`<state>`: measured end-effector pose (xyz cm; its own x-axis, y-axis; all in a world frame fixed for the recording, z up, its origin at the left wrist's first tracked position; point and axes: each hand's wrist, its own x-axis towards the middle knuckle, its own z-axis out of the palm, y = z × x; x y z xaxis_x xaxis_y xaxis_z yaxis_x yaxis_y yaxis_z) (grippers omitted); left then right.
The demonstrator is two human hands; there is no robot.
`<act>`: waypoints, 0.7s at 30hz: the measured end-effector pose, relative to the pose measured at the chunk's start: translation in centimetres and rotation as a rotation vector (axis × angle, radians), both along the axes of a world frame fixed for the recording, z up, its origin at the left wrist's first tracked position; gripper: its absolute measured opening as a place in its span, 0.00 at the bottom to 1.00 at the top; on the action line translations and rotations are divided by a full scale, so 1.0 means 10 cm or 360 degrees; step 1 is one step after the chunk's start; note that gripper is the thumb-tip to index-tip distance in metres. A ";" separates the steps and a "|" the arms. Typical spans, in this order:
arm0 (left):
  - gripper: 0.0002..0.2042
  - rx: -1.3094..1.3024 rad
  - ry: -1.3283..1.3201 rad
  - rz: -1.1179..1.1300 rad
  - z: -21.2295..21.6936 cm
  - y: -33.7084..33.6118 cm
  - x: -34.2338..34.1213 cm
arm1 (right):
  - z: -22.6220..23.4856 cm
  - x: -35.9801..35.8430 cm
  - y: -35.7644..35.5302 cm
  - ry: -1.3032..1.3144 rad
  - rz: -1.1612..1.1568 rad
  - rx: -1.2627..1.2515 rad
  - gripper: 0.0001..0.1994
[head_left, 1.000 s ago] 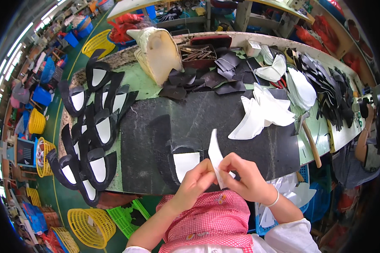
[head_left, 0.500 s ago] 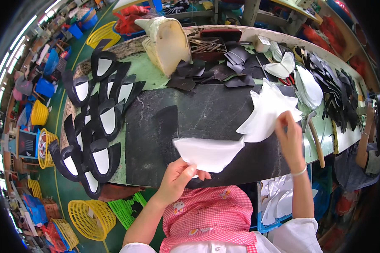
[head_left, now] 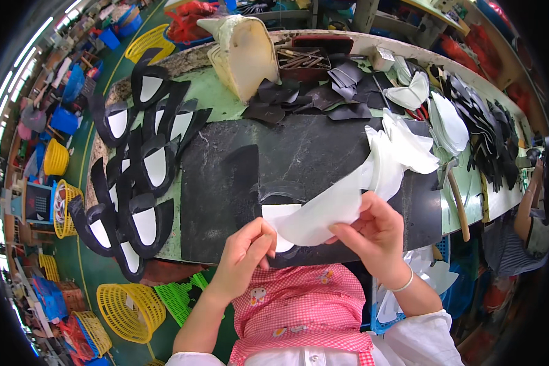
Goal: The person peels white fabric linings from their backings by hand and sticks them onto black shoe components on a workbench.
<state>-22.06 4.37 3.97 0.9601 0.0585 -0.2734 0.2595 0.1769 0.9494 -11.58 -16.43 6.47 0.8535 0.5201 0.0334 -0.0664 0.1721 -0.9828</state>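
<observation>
While the right hand (head_left: 377, 239) pinches a white sheet (head_left: 324, 212), left hand (head_left: 243, 255) half-curled beside it, grip unclear

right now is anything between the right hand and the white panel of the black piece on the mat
Yes: the white sheet, pinched in the right hand, extends left and covers part of the white panel from this view. Nothing else visible stands between them.
</observation>
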 end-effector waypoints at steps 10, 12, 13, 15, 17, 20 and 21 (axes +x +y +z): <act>0.07 0.0099 -0.0093 0.0004 0.30 0.19 0.03 | -0.11 0.05 0.18 0.0868 0.0518 -0.0138 0.16; 0.07 -0.0053 0.0127 -0.0118 0.31 0.30 0.09 | -0.26 0.10 0.17 0.0795 0.0552 -0.0213 0.16; 0.07 -0.0058 0.0136 -0.0113 0.28 0.33 0.10 | -0.27 0.09 0.17 0.0804 0.0556 -0.0217 0.16; 0.07 0.0129 0.0373 -0.0163 0.17 0.38 0.09 | -0.25 0.05 0.18 0.0683 0.0651 -0.0427 0.18; 0.08 0.0057 0.0329 -0.0061 0.02 0.41 0.02 | -0.27 -0.07 0.21 0.0648 0.0490 -0.0525 0.17; 0.10 0.0245 0.0507 -0.0096 -0.08 0.42 0.00 | -0.40 -0.09 0.17 0.0205 0.0571 -0.1074 0.20; 0.10 0.0251 0.0513 -0.0087 -0.12 0.42 -0.02 | -0.41 -0.09 0.17 0.0213 0.0575 -0.1080 0.20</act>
<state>-22.25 8.54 2.79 0.8288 0.0752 -0.5545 0.5552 0.0123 0.8316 -12.48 -14.72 2.37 0.6015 0.6365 -0.4828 -0.1295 -0.5187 -0.8451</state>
